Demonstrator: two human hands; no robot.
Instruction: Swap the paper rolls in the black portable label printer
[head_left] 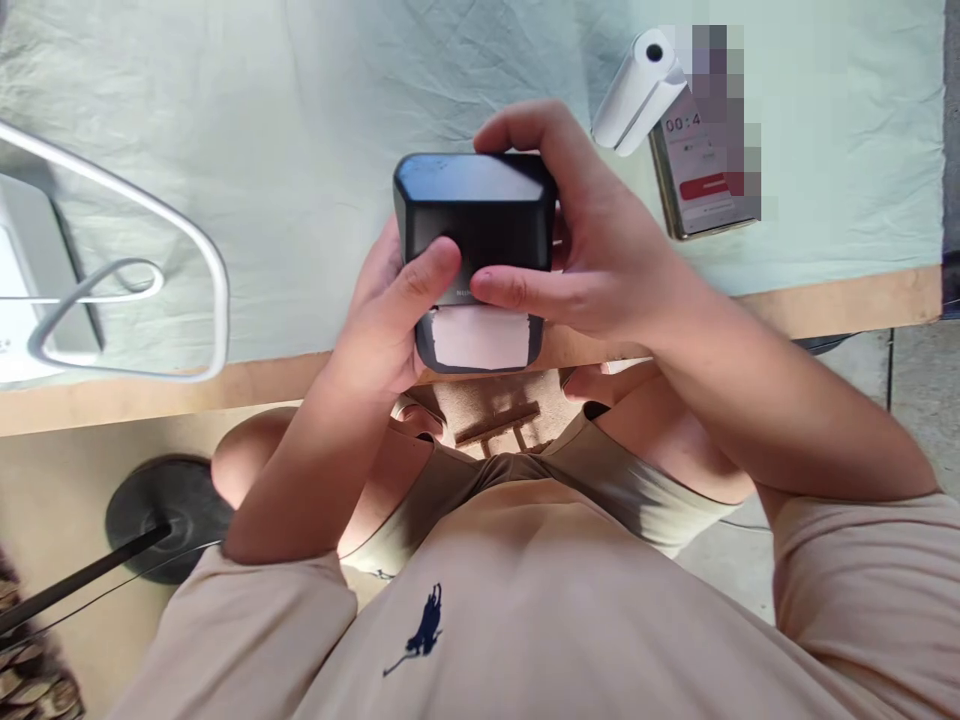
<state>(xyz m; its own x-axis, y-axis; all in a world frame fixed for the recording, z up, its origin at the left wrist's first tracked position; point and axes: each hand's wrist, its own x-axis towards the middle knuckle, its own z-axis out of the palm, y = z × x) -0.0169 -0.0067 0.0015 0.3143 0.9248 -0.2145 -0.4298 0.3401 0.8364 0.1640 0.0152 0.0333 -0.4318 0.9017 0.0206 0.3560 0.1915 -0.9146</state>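
Above the table's front edge, a black boxy label printer [487,228] with rounded corners is held up between both hands. Its far face is glossy, and a pale patch with ragged edges covers its near end. My left hand [386,320] wraps the left side, with the thumb lying on the upper face. From the right, my right hand [592,225] grips it, the index finger curled over the far edge and the thumb pressed on the face. Small lettering beside that thumb is partly covered. A white paper roll [637,95] lies beyond my right hand.
A phone [694,175] showing a timer, partly blurred out, lies beside the roll. At left are a looped white cable [217,290] and a white box-like object [34,270]. A pale green cloth [300,120] covers the wooden-edged table. Below left stands a round black base [169,490].
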